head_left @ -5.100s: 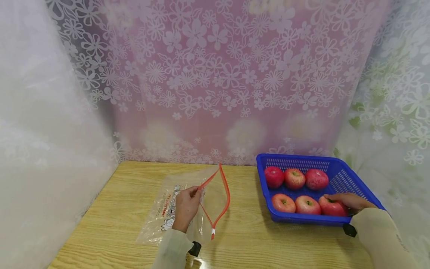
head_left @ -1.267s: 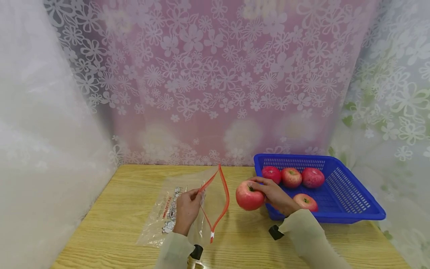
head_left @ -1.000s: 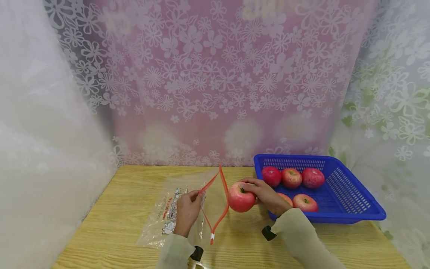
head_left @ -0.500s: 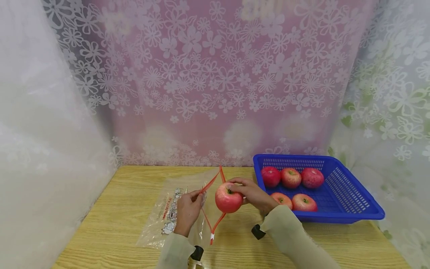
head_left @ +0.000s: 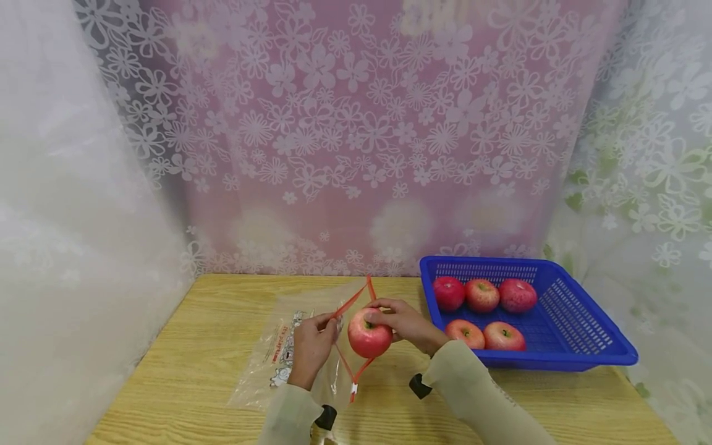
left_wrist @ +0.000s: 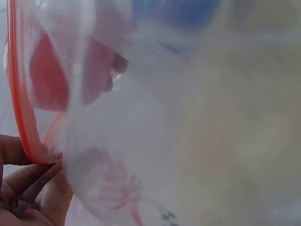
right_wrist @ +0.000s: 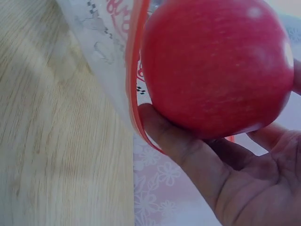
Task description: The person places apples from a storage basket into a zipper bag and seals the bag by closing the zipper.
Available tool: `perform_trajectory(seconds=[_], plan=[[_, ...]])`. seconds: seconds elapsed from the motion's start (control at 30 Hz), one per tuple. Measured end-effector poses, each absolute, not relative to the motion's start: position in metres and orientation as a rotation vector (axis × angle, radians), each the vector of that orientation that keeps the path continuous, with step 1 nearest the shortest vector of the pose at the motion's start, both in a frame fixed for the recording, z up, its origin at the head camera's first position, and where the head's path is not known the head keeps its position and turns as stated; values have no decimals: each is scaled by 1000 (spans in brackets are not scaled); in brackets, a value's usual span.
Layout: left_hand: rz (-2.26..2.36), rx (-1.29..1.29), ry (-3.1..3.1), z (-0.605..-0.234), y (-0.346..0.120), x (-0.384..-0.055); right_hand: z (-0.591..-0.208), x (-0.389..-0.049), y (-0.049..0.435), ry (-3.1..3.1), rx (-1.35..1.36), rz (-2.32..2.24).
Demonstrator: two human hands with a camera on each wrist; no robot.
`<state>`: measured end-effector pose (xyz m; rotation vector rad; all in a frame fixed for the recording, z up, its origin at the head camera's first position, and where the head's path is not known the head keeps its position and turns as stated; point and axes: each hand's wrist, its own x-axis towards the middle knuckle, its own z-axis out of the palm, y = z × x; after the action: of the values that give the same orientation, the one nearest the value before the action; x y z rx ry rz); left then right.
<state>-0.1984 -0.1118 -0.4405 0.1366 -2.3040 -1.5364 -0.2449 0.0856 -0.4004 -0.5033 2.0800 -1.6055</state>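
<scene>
A clear zip bag with an orange-red rim, a white slider and printed cartoon animals lies toward the left of the table. My left hand pinches the near-left side of its rim between thumb and fingers, and the mouth gapes. In the left wrist view the pinched rim shows close up. My right hand grips a red apple from the right, right at the bag's mouth. The right wrist view has that apple beside the orange rim, a finger touching the rim.
To the right stands a blue plastic basket with slotted walls. Several apples sit in it in two rows. The wooden table meets a floral curtain at the back, with pale sheets on both sides.
My right hand has taken an apple from the basket's front row and carried it left to the bag's mouth. My left hand has kept its pinch on the rim.
</scene>
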Motion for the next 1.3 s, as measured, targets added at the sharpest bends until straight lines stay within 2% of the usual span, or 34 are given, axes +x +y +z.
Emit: perform_trajectory(seconds=[0.63, 1.0, 1.3], plan=[[-1501, 148, -2282, -431, -111, -197, -395, -239, 67, 2634, -753, -1219], [-1514, 197, -2274, -430, -109, -196, -391, -242, 59, 2770, -746, -1035], [-1515, 197, -2274, -433, -111, -193, -389, -240, 70, 2636, -844, -1188]])
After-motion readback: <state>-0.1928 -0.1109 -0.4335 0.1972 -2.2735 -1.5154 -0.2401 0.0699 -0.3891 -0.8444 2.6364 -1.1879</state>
